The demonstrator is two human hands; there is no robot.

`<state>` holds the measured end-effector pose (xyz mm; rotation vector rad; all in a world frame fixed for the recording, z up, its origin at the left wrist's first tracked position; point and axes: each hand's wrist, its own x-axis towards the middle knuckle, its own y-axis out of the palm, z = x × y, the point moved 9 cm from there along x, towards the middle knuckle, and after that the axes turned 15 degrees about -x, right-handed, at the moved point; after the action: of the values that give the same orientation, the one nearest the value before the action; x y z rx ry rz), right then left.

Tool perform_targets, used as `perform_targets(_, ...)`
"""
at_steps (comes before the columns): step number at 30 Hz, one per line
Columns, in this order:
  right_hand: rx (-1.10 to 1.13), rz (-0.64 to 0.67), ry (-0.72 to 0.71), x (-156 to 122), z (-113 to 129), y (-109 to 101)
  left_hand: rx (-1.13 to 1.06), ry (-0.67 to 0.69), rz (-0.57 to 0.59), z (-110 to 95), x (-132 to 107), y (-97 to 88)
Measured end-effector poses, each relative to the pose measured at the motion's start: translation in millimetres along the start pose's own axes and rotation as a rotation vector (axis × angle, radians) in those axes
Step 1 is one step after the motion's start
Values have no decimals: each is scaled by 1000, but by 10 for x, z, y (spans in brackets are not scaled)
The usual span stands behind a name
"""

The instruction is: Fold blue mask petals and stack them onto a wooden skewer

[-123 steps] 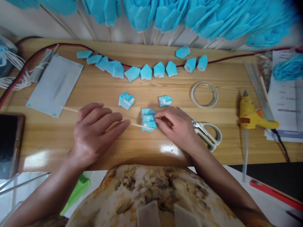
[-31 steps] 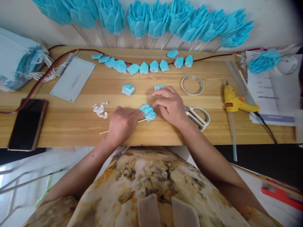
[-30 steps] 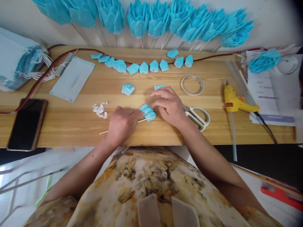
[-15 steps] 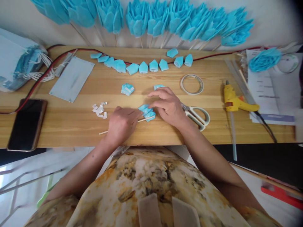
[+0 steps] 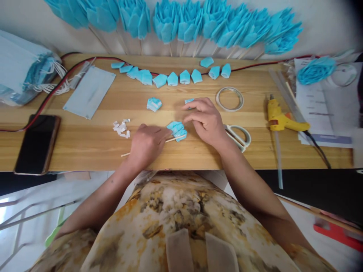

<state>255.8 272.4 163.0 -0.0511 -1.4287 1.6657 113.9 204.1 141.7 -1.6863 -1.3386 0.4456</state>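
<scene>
My left hand lies low over the table, its fingertips pressed on the near-left edge of some blue folded petals. A thin wooden stick runs beneath that hand, and its far end lies across the petals. My right hand hovers just right of the petals with its fingers curved and apart, holding nothing I can see. Beyond its fingertips a small blue piece is partly hidden. Scissors lie under the right wrist, only their pale handles showing. Another blue folded piece with white strips sits farther back.
Small white scraps lie left of my hands. Blue folded petals form a row at the back, below blue flowers on sticks. A tape roll, yellow glue gun, phone and light-blue sheet surround the work.
My right hand has drawn slightly right, away from the petals, and covers more of the scissors. The left hand keeps its place on the petals. The whole view has shifted a little.
</scene>
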Motion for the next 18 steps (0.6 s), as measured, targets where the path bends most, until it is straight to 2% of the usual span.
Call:
perform_targets(7, -49, 138, -7, 11, 177, -28, 3, -3, 8, 21, -11, 0)
perform_targets(12, -82, 157, -24, -89, 161, 107, -3, -13, 24, 33, -10, -1)
perform_targets(18, -64, 112, -36, -131, 131, 196, -155, -12, -145, 20, -56, -244)
